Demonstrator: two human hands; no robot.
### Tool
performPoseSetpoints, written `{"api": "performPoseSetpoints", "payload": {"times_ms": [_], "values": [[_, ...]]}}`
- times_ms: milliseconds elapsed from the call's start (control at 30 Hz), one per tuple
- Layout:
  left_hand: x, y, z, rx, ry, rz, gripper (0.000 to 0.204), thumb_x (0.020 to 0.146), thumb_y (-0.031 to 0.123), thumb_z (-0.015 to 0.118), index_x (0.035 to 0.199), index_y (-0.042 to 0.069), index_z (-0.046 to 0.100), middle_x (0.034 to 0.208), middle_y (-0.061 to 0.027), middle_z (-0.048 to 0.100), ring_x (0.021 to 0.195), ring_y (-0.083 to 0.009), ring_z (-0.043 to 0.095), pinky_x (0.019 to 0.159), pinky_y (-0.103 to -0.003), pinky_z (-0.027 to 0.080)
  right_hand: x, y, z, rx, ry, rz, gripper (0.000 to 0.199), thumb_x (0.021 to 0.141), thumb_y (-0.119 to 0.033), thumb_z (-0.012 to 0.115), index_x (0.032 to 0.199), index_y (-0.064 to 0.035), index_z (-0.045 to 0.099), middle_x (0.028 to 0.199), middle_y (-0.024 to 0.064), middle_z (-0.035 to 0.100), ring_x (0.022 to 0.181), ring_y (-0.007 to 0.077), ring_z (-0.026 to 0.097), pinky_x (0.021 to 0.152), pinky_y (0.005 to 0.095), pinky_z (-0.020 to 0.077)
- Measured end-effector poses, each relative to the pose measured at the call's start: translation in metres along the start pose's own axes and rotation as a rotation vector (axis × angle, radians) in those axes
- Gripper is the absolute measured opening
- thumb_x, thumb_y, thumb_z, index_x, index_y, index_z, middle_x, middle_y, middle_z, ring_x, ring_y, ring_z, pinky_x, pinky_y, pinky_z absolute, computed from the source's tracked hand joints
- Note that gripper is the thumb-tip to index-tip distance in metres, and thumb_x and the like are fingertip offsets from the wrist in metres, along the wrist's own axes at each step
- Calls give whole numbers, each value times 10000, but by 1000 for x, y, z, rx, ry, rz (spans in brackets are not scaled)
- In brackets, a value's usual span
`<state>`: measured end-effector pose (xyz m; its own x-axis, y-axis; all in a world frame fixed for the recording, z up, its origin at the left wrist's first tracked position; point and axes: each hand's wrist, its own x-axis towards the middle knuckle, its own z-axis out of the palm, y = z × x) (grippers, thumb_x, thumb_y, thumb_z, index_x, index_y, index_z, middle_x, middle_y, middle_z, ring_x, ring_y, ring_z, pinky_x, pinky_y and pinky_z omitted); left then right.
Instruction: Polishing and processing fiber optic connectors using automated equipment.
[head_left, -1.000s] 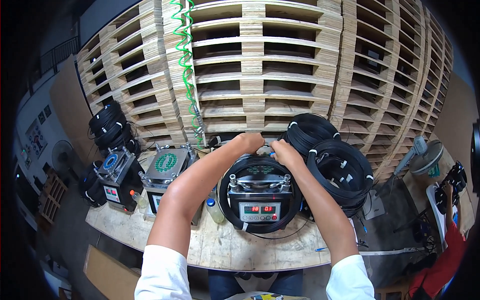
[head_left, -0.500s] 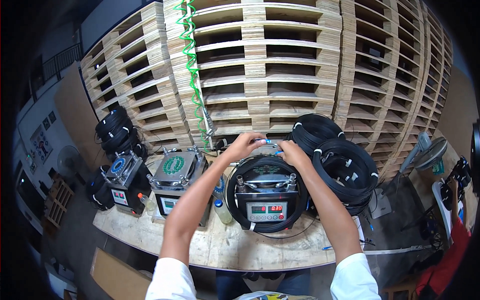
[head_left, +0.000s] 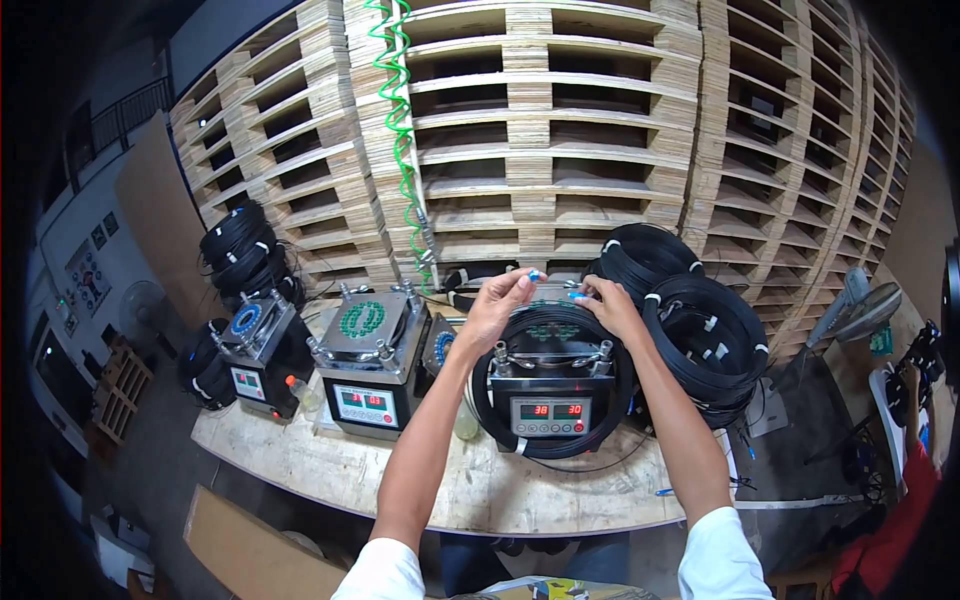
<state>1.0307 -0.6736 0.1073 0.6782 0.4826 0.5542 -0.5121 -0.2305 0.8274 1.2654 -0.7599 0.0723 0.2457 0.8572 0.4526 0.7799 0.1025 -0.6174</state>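
Observation:
Above the far side of a boxy polishing machine [head_left: 553,383], my left hand [head_left: 496,308] pinches a small blue-tipped cable connector [head_left: 535,276]. Just to its right, the fingers of my right hand [head_left: 615,308] close on another blue connector [head_left: 577,296]. The two connectors are apart. A coil of thin black cable [head_left: 481,405] rings the machine, which has a lit red display on its front. Round its top plate sits a ring of green parts [head_left: 552,332], partly shaded.
Left stand a second machine [head_left: 372,375] with green parts and a smaller one [head_left: 255,350] with a blue ring. Bottles [head_left: 467,422] stand between them. Black cable coils [head_left: 705,345] pile up at right. Stacked pallets [head_left: 560,150] rise behind the wooden table [head_left: 300,450]. A green coiled hose [head_left: 400,130] hangs down.
My hands have moved slightly apart, and my left hand has turned so its connector points up. The view has shifted a little left. Digits on the machine displays differ; my left forearm now partly covers a bottle.

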Motion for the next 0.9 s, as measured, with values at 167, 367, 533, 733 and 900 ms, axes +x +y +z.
{"api": "performPoseSetpoints", "payload": {"times_ms": [167, 367, 533, 733, 900], "values": [[-6, 7, -17, 211, 72, -94, 325, 1014, 248, 614, 1249, 33, 678, 799, 85, 503, 700, -27, 392, 622, -205, 336, -5, 4, -22, 695, 130, -43, 206, 926, -153, 720, 1064, 0, 718, 829, 14, 678, 728, 89, 611, 649, 239, 502], [15, 49, -42, 633, 185, 2, 289, 979, 120, 634, 1262, 63, 658, 866, -39, 723, 724, -48, 606, 615, -259, 504, 13, -16, -92, 296, 265, -96, 340, 942, -213, 690, 1195, 15, 683, 787, 62, 687, 638, 138, 593, 587, 304, 465], [35, 64, -51, 1007, 239, 89, 107, 973, 44, 577, 1075, 24, 604, 731, -125, 680, 614, -226, 644, 598, -351, 501, 36, -27, -106, -77, 151, -139, 370, 926, -53, 577, 1288, 9, 624, 887, 168, 701, 773, 260, 658, 758, 379, 521], [32, 12, -94, 1121, -148, -106, 278, 946, -5, 523, 1160, 30, 697, 902, -198, 717, 797, -220, 711, 746, -373, 560, 39, -22, -43, -199, 55, -102, 259, 922, 42, 512, 1177, 3, 486, 849, 233, 657, 826, 404, 666, 726, 453, 507], [28, 8, -57, 1187, -319, -309, 963, 840, 654, 671, 1422, -84, 460, 1444, -294, 483, 1373, -392, 454, 1146, -427, 375, 25, 1, -37, -152, 118, -234, 164, 880, -32, 619, 1012, 35, 549, 847, 226, 657, 822, 417, 658, 716, 460, 503]]}}
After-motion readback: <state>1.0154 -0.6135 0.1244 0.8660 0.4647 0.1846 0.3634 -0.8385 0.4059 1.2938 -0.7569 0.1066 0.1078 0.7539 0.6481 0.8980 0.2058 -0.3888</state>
